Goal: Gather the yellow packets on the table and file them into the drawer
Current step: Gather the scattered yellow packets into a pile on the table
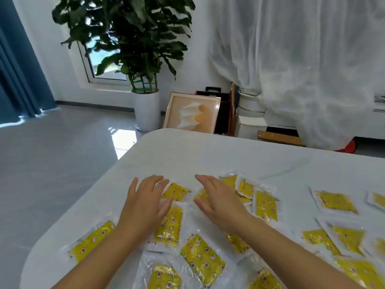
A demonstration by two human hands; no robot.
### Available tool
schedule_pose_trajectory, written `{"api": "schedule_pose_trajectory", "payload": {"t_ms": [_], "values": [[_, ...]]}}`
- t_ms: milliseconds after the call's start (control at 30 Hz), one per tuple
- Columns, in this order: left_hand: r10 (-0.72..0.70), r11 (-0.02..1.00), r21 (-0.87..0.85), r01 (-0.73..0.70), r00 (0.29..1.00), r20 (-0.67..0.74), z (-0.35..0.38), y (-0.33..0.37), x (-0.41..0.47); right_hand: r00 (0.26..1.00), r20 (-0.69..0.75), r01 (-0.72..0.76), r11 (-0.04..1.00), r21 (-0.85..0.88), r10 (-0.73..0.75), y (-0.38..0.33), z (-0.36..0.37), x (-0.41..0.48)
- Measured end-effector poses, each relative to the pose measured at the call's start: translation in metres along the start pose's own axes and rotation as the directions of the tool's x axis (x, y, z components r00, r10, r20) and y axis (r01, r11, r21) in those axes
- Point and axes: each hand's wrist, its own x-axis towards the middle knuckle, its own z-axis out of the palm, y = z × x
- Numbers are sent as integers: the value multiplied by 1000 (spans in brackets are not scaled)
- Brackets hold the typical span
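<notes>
Several yellow packets in clear wrappers lie scattered over the white table. One packet lies between my hands at the far side of the spread, another lies nearer me, and more lie to the right. My left hand hovers flat over the packets with its fingers apart, holding nothing. My right hand is held on edge beside it, palm facing left, fingers straight, touching the packets near it. No drawer is in view.
The table's rounded left edge drops to a grey floor. Beyond the far edge stand a potted plant in a white pot, a framed picture leaning on the wall, boxes and a sheer white curtain.
</notes>
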Motion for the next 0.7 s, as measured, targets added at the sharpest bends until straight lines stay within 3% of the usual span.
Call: {"api": "schedule_pose_trajectory", "payload": {"t_ms": [233,400,533,600,700], "values": [[0,1000,-2,1,981,196,9,-39,-18,989,148,-18,981,192,-11,-21,32,8],[20,985,-172,22,971,236,5,-36,-9,984,175,-18,994,109,-1,-25,42,17],[-128,909,-366,199,970,209,2,-47,-2,972,205,-159,966,204,117,-28,42,29],[-185,929,-284,235,964,193,3,-55,10,964,232,-183,960,213,132,-31,40,33],[-234,945,-114,306,879,415,6,-51,38,948,283,-194,968,160,143,-33,42,36]]}}
